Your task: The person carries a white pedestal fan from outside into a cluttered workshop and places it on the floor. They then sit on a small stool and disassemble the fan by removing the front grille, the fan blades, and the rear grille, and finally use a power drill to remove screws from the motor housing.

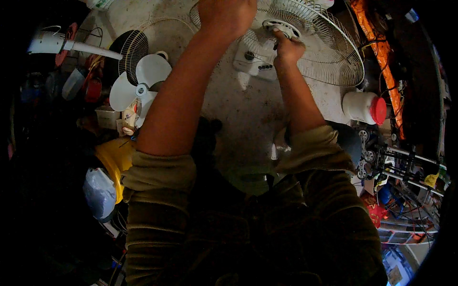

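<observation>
A large wire fan guard (355,64) spreads across the upper right, with a pale round ring (282,25) at its centre. My right hand (288,49) grips that ring, the thumb lying over it and the other fingers mostly hidden. At the top edge, beside the guard's left side, my left hand (228,16) is partly cut off. Its fingers are out of sight, so what it holds cannot be seen. Below the guard lies a white fan base (253,64) with a dark knob and a row of small dark buttons.
White fan blades (125,91) stand at the left by a dark round wire guard (131,51). A white pole (93,49) juts in there. At the right are a white jar with a red lid (360,106), an orange strip (381,52) and a cluttered metal rack (412,167).
</observation>
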Demonstrator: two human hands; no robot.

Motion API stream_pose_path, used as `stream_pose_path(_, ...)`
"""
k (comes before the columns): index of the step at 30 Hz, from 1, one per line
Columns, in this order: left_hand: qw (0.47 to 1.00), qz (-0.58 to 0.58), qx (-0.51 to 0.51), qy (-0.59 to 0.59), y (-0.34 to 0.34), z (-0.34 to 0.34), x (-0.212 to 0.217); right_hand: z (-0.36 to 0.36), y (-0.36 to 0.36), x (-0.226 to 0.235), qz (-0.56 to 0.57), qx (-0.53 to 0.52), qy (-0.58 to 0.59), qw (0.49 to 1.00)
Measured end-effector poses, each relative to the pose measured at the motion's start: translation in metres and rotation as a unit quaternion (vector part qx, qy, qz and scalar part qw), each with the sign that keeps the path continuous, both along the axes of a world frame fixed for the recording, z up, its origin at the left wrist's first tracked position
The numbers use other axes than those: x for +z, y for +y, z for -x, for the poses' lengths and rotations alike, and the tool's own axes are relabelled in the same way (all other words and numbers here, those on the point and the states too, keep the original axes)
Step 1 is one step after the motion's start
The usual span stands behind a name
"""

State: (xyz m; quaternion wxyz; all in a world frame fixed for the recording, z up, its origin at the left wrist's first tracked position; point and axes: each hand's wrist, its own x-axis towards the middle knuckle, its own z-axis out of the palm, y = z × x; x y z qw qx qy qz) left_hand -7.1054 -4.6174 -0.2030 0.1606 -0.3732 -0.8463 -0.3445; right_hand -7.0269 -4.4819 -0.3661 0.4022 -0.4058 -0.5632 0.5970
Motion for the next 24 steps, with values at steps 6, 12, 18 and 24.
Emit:
stream_pose_path(6,0.997,-0.027,-0.001,0.068,-0.004,0.008,-0.015,-0.030,-0.030,0.029,-0.146,0.056,0.204,0.966)
stream_pose_path(12,1.000,-0.001,0.003,0.022,-0.004,0.007,-0.017,-0.051,-0.002,0.008,0.183,0.072,0.021,0.980)
stream_pose_path(18,0.998,-0.028,-0.011,0.051,-0.010,-0.001,-0.005,-0.051,-0.017,0.036,0.093,0.076,0.131,0.984)
stream_pose_path(24,0.999,-0.030,-0.009,0.031,-0.009,-0.005,0.002,-0.071,-0.013,0.026,0.148,-0.036,0.080,0.985)
